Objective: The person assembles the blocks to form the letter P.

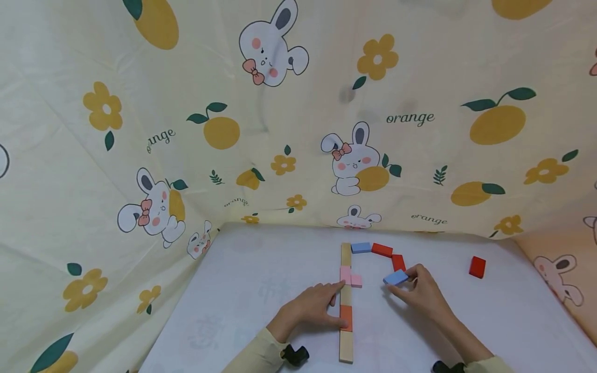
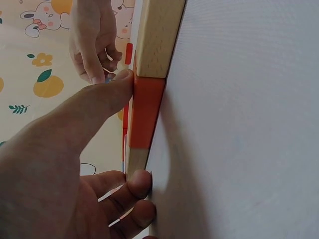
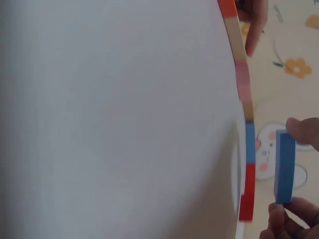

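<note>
A straight column of blocks stands on the white table: plain wood, pink, wood, orange and wood. Against its right side sits a small pink block. From the top, a blue block and two red blocks curve to the right. My left hand touches the column, thumb at the orange block and index finger at the pink one. Between thumb and fingertips, my right hand pinches another blue block, held above the table just below the lower red block.
A lone red block lies on the table at the right. Behind and at the sides hangs a cream cloth printed with rabbits and oranges. Black wrist cameras sit at both sleeves.
</note>
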`<state>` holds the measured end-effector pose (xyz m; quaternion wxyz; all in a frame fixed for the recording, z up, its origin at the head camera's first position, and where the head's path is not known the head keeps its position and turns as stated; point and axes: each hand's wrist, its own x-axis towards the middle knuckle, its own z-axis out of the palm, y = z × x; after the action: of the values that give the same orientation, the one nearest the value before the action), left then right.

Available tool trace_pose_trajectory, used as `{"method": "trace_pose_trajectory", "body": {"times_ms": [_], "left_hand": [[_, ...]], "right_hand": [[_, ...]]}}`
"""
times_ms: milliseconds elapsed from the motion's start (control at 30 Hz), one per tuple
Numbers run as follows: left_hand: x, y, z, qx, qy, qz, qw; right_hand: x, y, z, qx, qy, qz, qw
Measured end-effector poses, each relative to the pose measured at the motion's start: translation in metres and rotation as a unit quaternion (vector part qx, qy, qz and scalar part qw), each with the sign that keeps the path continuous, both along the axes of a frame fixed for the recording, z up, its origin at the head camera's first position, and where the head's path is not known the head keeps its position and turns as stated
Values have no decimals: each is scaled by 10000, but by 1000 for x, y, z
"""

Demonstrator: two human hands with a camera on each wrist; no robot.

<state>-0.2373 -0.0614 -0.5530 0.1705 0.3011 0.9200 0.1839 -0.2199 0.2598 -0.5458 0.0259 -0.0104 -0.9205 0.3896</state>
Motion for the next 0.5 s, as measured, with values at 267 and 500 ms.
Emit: {"method": "trace_pose_trajectory", "body": {"times_ms": [267, 500], "left_hand": [[0, -1, -1, -3, 44, -32, 10000], [0, -1, -1, 30, 52, -5, 10000]], "right_hand": [[-5, -19, -2, -27, -72, -32, 10000], [-11, -28, -4, -4, -193, -1, 9998]]}}
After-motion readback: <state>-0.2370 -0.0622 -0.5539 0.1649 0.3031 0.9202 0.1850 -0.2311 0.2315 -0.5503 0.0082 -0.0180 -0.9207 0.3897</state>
